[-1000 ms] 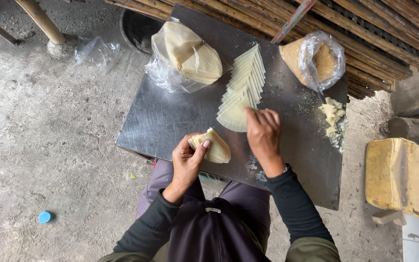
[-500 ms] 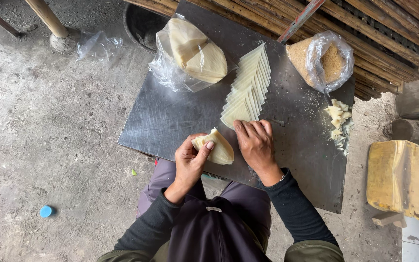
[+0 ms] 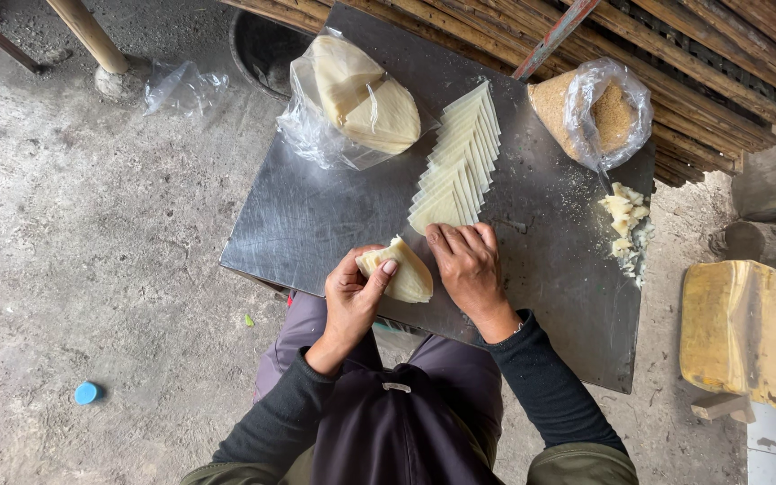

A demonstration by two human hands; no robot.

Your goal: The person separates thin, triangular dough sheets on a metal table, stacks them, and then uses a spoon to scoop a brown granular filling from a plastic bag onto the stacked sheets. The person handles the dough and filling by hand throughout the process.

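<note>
Pale cream folded wrapper (image 3: 399,271); cream sheets (image 3: 456,163) fanned in stripes; scratched grey steel table (image 3: 316,216); golden-brown crumbs (image 3: 605,115) in clear bag; blue cap (image 3: 87,392); yellow block (image 3: 735,328).

This looks like a simple outdoor food-making spot, maybe a yard or a small village workshop, not an indoor kitchen. The ground (image 3: 92,251) is rough grey concrete with dirt and small litter, such as a blue bottle cap (image 3: 87,392) and a loose plastic bag (image 3: 181,87). The work surface is a scratched metal sheet (image 3: 316,216) on a low stand, and the person sits low in front of it. Behind it there is a stack of bamboo poles (image 3: 675,72). Food stands in open plastic bags (image 3: 604,112) directly on the metal. An old yellow plastic canister (image 3: 734,328) lies on the ground beside.
</note>
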